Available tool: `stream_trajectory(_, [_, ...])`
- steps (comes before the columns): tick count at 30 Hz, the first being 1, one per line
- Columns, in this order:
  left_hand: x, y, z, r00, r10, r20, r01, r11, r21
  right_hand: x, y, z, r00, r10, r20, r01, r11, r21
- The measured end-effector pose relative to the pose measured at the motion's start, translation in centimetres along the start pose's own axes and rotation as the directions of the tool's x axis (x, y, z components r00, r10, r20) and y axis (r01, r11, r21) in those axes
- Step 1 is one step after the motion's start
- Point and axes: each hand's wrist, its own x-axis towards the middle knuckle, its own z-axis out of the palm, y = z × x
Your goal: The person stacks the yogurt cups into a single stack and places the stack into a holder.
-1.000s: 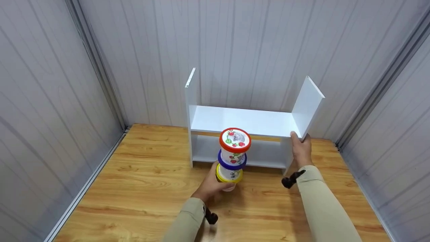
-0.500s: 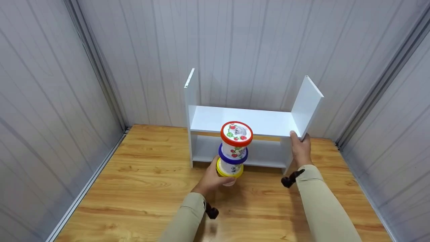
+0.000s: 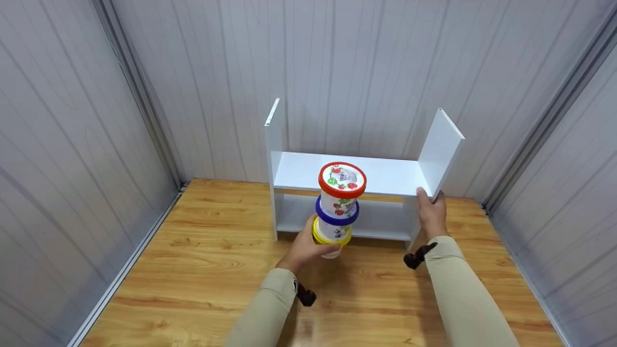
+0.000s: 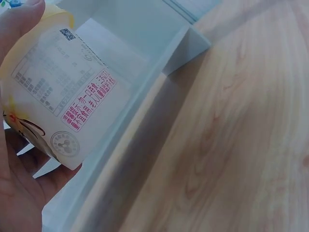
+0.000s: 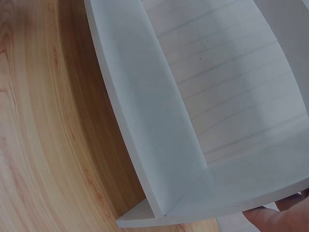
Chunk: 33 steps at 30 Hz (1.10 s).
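Note:
Three paper tubs stand stacked in the head view: a red-lidded tub on top, a blue-lidded tub in the middle, a yellow-lidded tub lowest. My left hand grips the lowest tub and carries the stack, in front of a white two-tier shelf. Printed text shows on that tub's wall in the left wrist view. At the shelf's right side panel, my right hand holds the panel's front edge, thumb near the upper board. Some right-hand fingers are hidden behind the panel.
The shelf stands on a wood-grain surface, close to a pale panelled back wall. Side walls rise at left and right. The lower board runs below the upper one.
My left hand has raised the stack of tubs and brought it slightly right, so the red lid now overlaps the upper board in view. My right hand has stayed on the panel.

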Motion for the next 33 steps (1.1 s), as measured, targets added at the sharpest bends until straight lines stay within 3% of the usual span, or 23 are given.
stream_trajectory(8, [0.7,1.4,0.0,0.999,-0.041,-0.020,0.040,0.999,-0.010,-0.1,0.0,0.1,1.000,-0.027,-0.006,0.027,1.000,0.012])
stream_trajectory(12, [1.0,1.9,-0.1,1.000,-0.014,-0.011,0.014,1.000,-0.010,-0.1,0.2,0.1,0.999,-0.048,-0.001,0.048,0.999,0.015])
stream_trajectory(22, [1.4,3.1,-0.1,1.000,0.030,-0.004,-0.030,0.999,-0.017,0.1,0.2,0.3,1.000,-0.011,0.004,0.011,1.000,0.016])
stream_trajectory(29, [2.2,4.7,-0.4,0.995,0.103,0.013,-0.103,0.995,-0.008,0.1,0.1,0.1,1.000,-0.014,-0.002,0.014,1.000,0.016])
stream_trajectory(33, [2.5,5.8,-0.9,0.993,0.114,0.016,-0.114,0.993,-0.007,0.2,0.0,0.3,1.000,0.000,0.004,0.000,1.000,0.024])
